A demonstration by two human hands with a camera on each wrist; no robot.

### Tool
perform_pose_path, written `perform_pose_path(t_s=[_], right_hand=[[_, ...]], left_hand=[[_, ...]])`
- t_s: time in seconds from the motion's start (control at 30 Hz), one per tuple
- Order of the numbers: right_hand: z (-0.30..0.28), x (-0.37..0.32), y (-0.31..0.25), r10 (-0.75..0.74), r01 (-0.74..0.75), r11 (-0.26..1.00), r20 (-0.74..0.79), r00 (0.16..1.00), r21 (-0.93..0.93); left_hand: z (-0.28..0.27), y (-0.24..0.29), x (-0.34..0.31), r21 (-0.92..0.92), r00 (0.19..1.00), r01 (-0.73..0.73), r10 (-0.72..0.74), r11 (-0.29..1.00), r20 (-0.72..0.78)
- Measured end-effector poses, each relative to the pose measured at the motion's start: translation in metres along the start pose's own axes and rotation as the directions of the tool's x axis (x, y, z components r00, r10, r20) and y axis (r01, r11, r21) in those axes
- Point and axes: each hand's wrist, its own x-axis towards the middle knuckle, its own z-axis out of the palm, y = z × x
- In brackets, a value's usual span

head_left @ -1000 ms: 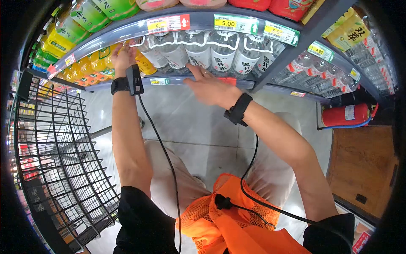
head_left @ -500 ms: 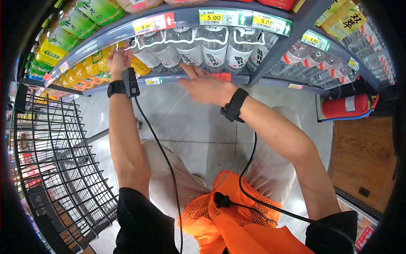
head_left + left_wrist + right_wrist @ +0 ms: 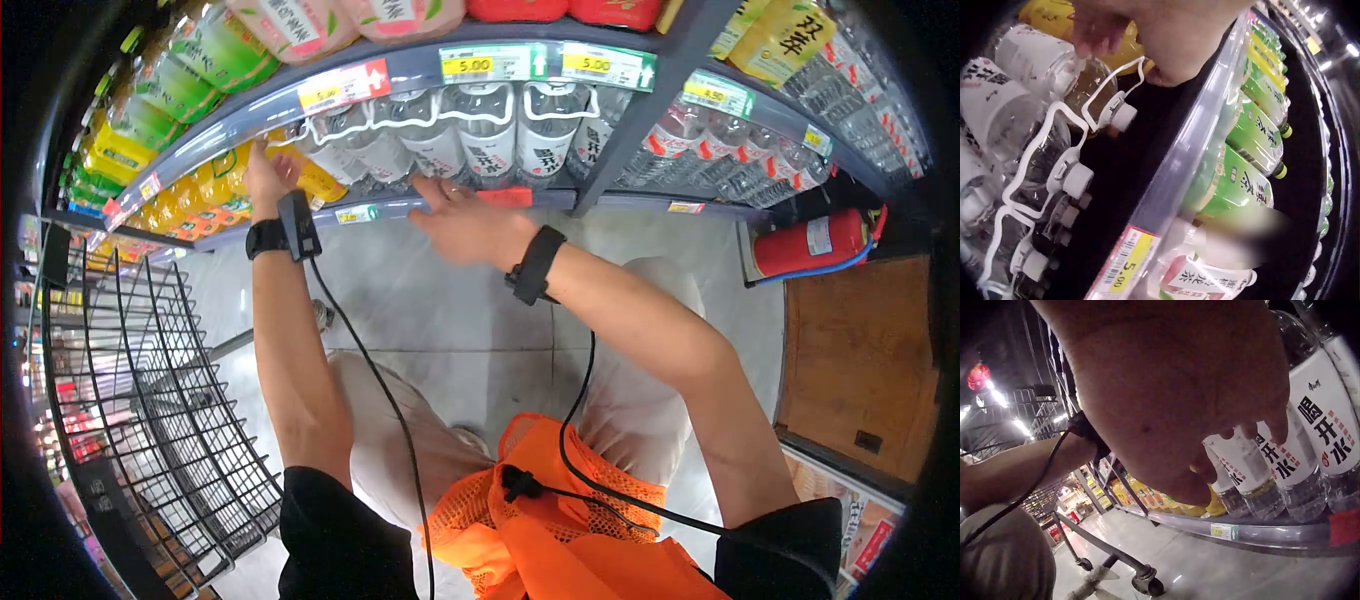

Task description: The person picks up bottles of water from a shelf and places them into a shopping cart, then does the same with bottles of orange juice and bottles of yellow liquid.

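Note:
On the lower shelf stands a row of clear water bottles [image 3: 435, 150] with white labels and white carry handles. My left hand [image 3: 268, 178] reaches in at the left end of this row, beside yellow-orange drink bottles [image 3: 220, 175]. Its fingers bend over the end water bottle [image 3: 1094, 94], thumb right at that bottle's carry handle [image 3: 1105, 80]; whether they grip it I cannot tell. My right hand [image 3: 468, 222] is at the front of the row, palm down, fingers loosely bent. In the right wrist view its fingertips overlap the bottle labels [image 3: 1275, 453].
A black wire shopping cart [image 3: 150, 400] stands on the left. Above the bottles runs a shelf edge with price tags [image 3: 492, 64], under green and pink drink bottles [image 3: 295, 25]. At right are a shelf upright [image 3: 640, 110], a fire extinguisher [image 3: 812, 243] and a wooden panel [image 3: 855, 350].
The shelf has shifted left in the head view, and more of the pink bottles shows above. Both hands keep nearly the same places along the row.

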Motion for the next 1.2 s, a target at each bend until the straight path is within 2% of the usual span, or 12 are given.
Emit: perform_pose_path(t_s=[0.1, 0.17, 0.27, 0.3, 0.4, 0.57, 0.67, 0.77, 0.87, 1.0, 1.1, 1.2], right_hand=[[0.006, -0.005, 0.002, -0.037, 0.038, 0.999, -0.080, 0.996, 0.010], [0.006, -0.008, 0.001, -0.036, 0.035, 0.999, -0.082, 0.996, -0.019], [-0.003, -0.008, -0.002, -0.038, 0.037, 0.999, -0.110, 0.993, -0.008], [-0.007, -0.009, -0.006, -0.041, 0.042, 0.999, -0.117, 0.992, 0.011], [-0.020, -0.012, -0.010, -0.053, 0.041, 0.991, 0.090, 0.995, 0.124], [-0.023, -0.036, -0.024, -0.045, 0.008, 0.993, 0.331, 0.942, 0.114], [-0.016, -0.040, -0.024, -0.064, 0.031, 0.995, 0.347, 0.936, 0.099], [-0.013, -0.044, -0.023, -0.094, 0.073, 0.995, 0.345, 0.934, 0.075], [-0.014, -0.050, -0.022, -0.122, 0.114, 0.992, 0.307, 0.944, 0.046], [-0.010, -0.058, -0.020, -0.110, 0.098, 0.994, 0.322, 0.940, 0.054], [0.000, -0.083, -0.009, -0.203, 0.210, 0.974, -0.083, 0.976, 0.081], [-0.034, -0.100, -0.021, -0.116, 0.124, 0.988, -0.090, 0.989, 0.088]], left_hand=[[0.005, 0.005, -0.015, 0.051, 0.987, -0.035, 0.042, 0.998, -0.156], [0.017, 0.005, -0.039, -0.029, 0.950, -0.122, 0.108, 0.992, -0.292], [0.042, 0.011, -0.087, -0.037, 0.929, -0.215, 0.193, 0.976, -0.316], [0.054, 0.012, -0.108, -0.055, 0.932, -0.206, 0.178, 0.977, -0.314], [0.051, -0.003, -0.116, -0.148, 0.950, -0.273, 0.242, 0.951, -0.196], [0.062, -0.007, -0.174, -0.230, 0.984, -0.173, 0.156, 0.958, -0.091], [0.040, -0.015, -0.157, 0.087, 0.949, -0.315, 0.317, 0.945, -0.001], [0.038, -0.010, -0.151, -0.209, 0.987, -0.152, 0.139, 0.966, -0.076], [0.053, -0.012, -0.173, -0.240, 0.998, -0.053, 0.056, 0.969, 0.004], [0.069, -0.020, -0.220, -0.176, 0.969, -0.030, 0.072, 0.984, 0.237], [0.060, -0.042, -0.220, -0.177, 0.908, 0.081, 0.001, 0.981, 0.420], [0.062, -0.038, -0.239, 0.207, 0.786, 0.216, -0.296, 0.954, 0.543]])
